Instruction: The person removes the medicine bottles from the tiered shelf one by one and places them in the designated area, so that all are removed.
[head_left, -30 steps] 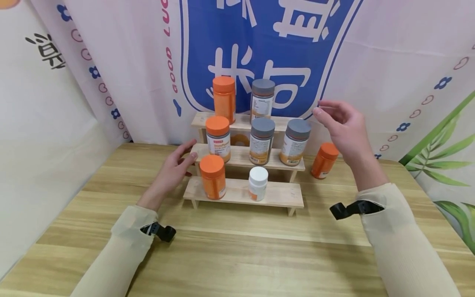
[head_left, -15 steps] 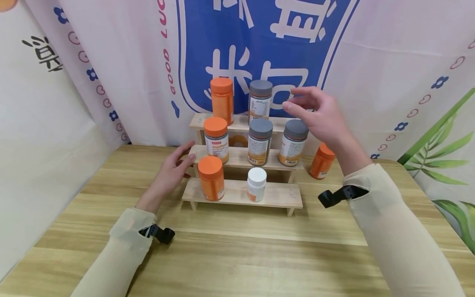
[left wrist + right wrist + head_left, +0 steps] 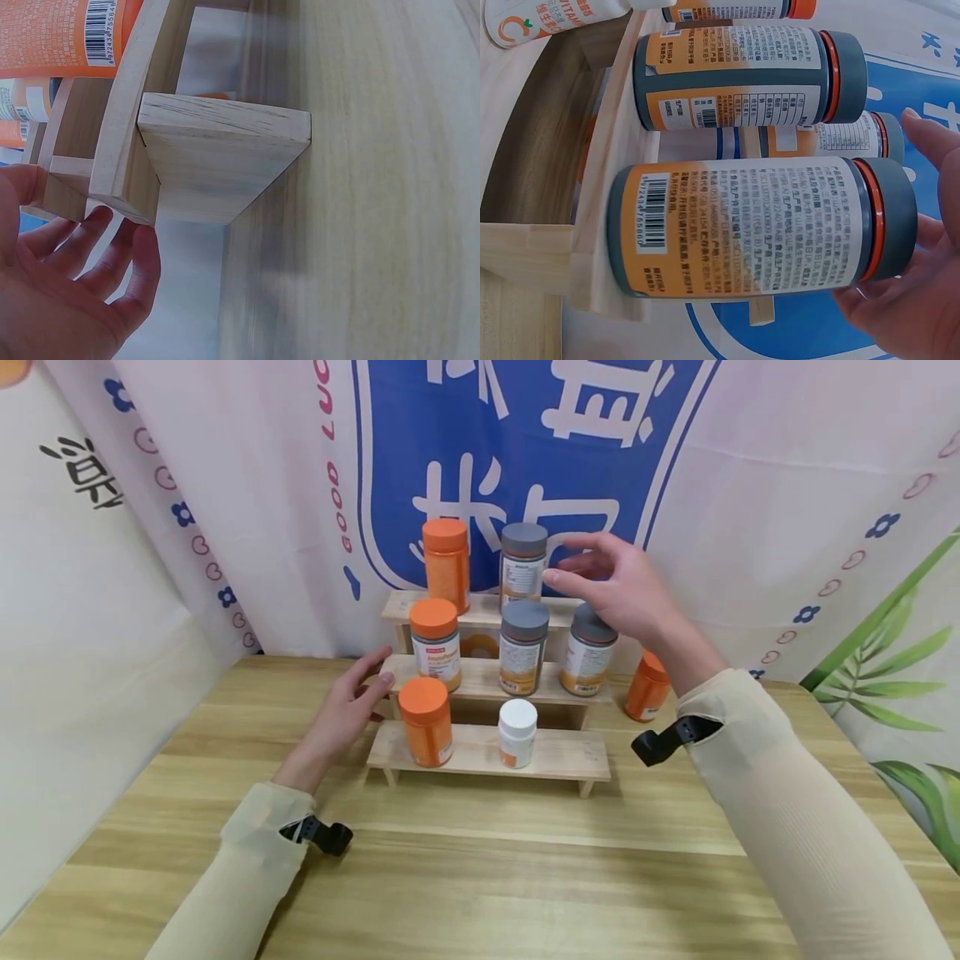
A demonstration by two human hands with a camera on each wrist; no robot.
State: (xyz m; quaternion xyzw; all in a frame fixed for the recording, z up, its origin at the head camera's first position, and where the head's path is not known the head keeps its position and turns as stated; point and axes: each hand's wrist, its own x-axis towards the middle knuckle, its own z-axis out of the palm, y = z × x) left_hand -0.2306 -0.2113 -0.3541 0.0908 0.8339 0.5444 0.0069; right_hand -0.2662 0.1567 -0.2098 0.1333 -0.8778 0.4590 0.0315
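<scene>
Your right grip (image 3: 618,589) has just swept in from beyond the right end of the three-tier pale wooden rack (image 3: 562,758) to the tall cylindrical jar with a dark grey lid and printed label (image 3: 522,577), which stands upright on the top tier; its thumb and fingers are parted, with nothing held between them, the tips just beside the jar's right side; your left grip (image 3: 345,702) has stayed at the rack's left end, by the middle tier, fingers curved, though you can't tell from these views whether it truly pinches the wood or merely touches it; no jar has shifted on the tiers, so the change is one of reach alone, and the work seems to be at the point of taking hold; mind the grey-lidded jar at the right end of the middle tier (image 3: 587,652), since your hand hangs over its lid and a low wrist could knock it.
</scene>
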